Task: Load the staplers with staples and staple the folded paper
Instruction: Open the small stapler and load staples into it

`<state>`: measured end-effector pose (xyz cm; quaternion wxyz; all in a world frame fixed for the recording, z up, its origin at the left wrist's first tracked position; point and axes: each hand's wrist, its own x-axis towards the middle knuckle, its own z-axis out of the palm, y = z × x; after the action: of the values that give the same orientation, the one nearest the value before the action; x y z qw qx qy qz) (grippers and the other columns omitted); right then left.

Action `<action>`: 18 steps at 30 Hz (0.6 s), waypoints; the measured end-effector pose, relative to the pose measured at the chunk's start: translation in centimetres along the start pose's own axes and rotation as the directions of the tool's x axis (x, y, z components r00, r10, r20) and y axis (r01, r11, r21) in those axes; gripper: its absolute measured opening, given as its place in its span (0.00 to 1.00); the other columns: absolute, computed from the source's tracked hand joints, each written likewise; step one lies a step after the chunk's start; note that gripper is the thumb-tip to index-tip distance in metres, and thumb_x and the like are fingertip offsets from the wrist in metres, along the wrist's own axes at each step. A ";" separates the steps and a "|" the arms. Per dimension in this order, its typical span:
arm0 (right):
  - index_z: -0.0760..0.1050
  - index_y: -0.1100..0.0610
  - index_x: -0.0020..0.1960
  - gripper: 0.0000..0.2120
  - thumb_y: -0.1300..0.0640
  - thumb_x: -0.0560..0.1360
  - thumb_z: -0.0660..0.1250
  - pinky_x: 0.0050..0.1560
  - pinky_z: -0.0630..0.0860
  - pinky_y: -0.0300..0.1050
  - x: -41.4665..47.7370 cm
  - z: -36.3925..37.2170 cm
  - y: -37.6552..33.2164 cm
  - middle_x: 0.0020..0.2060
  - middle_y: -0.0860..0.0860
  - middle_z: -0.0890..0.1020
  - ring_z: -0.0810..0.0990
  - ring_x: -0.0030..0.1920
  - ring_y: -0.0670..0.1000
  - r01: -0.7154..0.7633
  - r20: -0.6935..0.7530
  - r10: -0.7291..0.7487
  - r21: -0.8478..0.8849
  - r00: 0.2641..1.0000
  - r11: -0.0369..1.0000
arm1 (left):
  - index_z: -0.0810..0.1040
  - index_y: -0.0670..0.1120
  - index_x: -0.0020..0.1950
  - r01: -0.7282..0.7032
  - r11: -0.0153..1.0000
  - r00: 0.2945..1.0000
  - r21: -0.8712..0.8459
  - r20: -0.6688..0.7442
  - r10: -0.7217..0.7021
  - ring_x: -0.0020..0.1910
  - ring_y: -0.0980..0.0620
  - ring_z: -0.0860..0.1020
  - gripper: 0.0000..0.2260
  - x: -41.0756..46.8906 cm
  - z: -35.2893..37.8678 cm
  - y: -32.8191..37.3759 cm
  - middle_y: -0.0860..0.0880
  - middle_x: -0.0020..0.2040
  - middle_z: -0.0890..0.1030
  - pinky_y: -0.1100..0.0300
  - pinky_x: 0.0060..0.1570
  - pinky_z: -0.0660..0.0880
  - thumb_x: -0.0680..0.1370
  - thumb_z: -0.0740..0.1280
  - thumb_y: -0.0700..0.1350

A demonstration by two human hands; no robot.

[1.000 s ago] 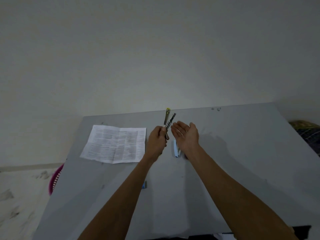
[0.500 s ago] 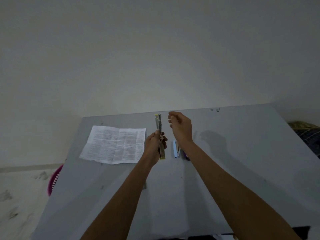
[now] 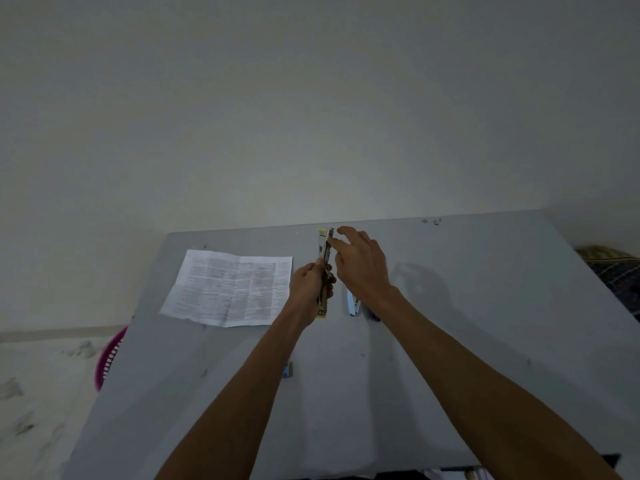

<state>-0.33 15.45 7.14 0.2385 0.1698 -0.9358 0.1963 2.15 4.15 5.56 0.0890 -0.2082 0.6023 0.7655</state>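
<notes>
Nearest the camera, a small blue object (image 3: pixel 286 370) lies on the grey surface (image 3: pixel 450 341) between the forearms; it is too small to identify. Further out, the left hand (image 3: pixel 310 287) is closed around the middle of the yellow stapler (image 3: pixel 323 271), which now stands nearly upright and swung open, its lower end pointing toward the surface and its yellow tip at the top. A second ago the right hand (image 3: pixel 360 265) lay palm-up and spread just beside the stapler; since then it has turned over and risen, and its fingertips (image 3: pixel 334 241) now meet at the upper end of the open metal channel, pinched as if placing something there. Whether a strip of staples sits between them cannot be told at this size. This reads as the loading step under way for this stapler, with closing it yet to come. Just right of the left hand, a white and blue stapler (image 3: pixel 353 303) lies on the surface, partly hidden by the right wrist, and looks untouched. To the left, the folded paper (image 3: pixel 228 287) rests flat and creased, well apart from both hands, not yet stapled. Near the far edge sit small specks (image 3: pixel 431 221), possibly loose staples.
</notes>
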 end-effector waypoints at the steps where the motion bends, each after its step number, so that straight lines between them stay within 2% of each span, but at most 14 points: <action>1: 0.83 0.58 0.52 0.19 0.70 0.63 0.71 0.41 0.76 0.49 -0.1 0.0 0.2 0.55 0.56 0.82 0.81 0.47 0.59 0.034 -0.012 -0.034 -0.044 0.999 0.998 | 0.77 0.41 0.44 0.000 1.000 1.000 0.018 -0.001 0.000 0.30 0.50 0.73 0.14 0.1 0.0 0.0 0.44 0.34 0.78 0.58 0.31 0.72 0.82 0.58 0.47; 5: 0.83 0.56 0.50 0.19 0.68 0.61 0.73 0.41 0.76 0.47 -0.2 -0.2 0.7 0.54 0.55 0.82 0.81 0.45 0.57 0.132 0.036 -0.128 -0.136 0.991 0.982 | 0.77 0.40 0.45 -0.014 0.996 1.000 0.083 0.016 0.012 0.32 0.49 0.73 0.13 0.2 -0.4 -0.1 0.43 0.35 0.78 0.58 0.32 0.72 0.82 0.58 0.46; 8: 0.82 0.55 0.51 0.21 0.68 0.60 0.74 0.40 0.75 0.47 -0.6 0.0 1.2 0.54 0.55 0.82 0.81 0.45 0.56 0.149 0.041 -0.144 -0.141 0.989 0.979 | 0.77 0.40 0.44 -0.017 0.994 1.000 0.106 0.019 0.015 0.32 0.49 0.73 0.14 0.1 -0.5 -0.2 0.43 0.34 0.77 0.58 0.32 0.72 0.82 0.58 0.46; 13: 0.82 0.55 0.51 0.18 0.69 0.64 0.70 0.43 0.75 0.50 -1.0 0.4 1.9 0.57 0.55 0.80 0.80 0.47 0.58 0.130 0.034 -0.128 -0.064 0.991 0.989 | 0.77 0.40 0.45 -0.019 0.985 1.000 0.171 0.012 0.017 0.32 0.49 0.73 0.14 -0.1 -0.5 -0.3 0.43 0.35 0.78 0.58 0.32 0.72 0.82 0.58 0.47; 15: 0.81 0.57 0.53 0.16 0.69 0.69 0.66 0.48 0.75 0.49 -1.3 0.2 1.7 0.58 0.56 0.80 0.79 0.51 0.56 0.031 0.038 -0.035 0.108 0.999 0.994 | 0.77 0.40 0.45 -0.058 0.969 0.998 0.240 0.004 0.059 0.32 0.49 0.73 0.14 -0.2 -0.4 -0.3 0.44 0.35 0.78 0.56 0.33 0.72 0.82 0.58 0.47; 16: 0.81 0.58 0.54 0.14 0.68 0.72 0.63 0.50 0.75 0.45 -1.4 0.1 1.3 0.56 0.55 0.80 0.79 0.51 0.53 -0.111 0.032 0.106 0.276 0.994 0.955 | 0.76 0.41 0.45 -0.118 0.939 0.992 0.324 -0.002 0.125 0.32 0.49 0.73 0.14 -0.2 -0.4 -0.3 0.44 0.35 0.78 0.56 0.34 0.72 0.82 0.57 0.47; 17: 0.81 0.58 0.52 0.11 0.66 0.75 0.62 0.49 0.74 0.40 -1.2 -0.2 0.9 0.53 0.55 0.80 0.79 0.49 0.50 -0.323 0.058 0.336 0.473 0.940 0.820 | 0.75 0.41 0.44 -0.204 0.871 0.974 0.448 0.008 0.225 0.32 0.49 0.73 0.13 -0.2 -0.3 -0.3 0.45 0.35 0.78 0.56 0.34 0.71 0.82 0.57 0.47; 18: 0.80 0.58 0.49 0.09 0.62 0.77 0.61 0.47 0.74 0.39 -0.9 -0.4 0.5 0.49 0.55 0.81 0.79 0.45 0.50 -0.534 0.178 0.592 0.678 0.786 0.505 | 0.74 0.42 0.44 -0.298 0.748 0.940 0.593 0.045 0.340 0.32 0.50 0.74 0.12 -0.1 -0.3 -0.2 0.46 0.35 0.78 0.58 0.33 0.70 0.82 0.58 0.47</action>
<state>0.34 16.30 6.91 0.1151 -0.0742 -0.7830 0.6068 2.40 3.94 5.37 -0.0027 -0.0893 0.8393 0.5362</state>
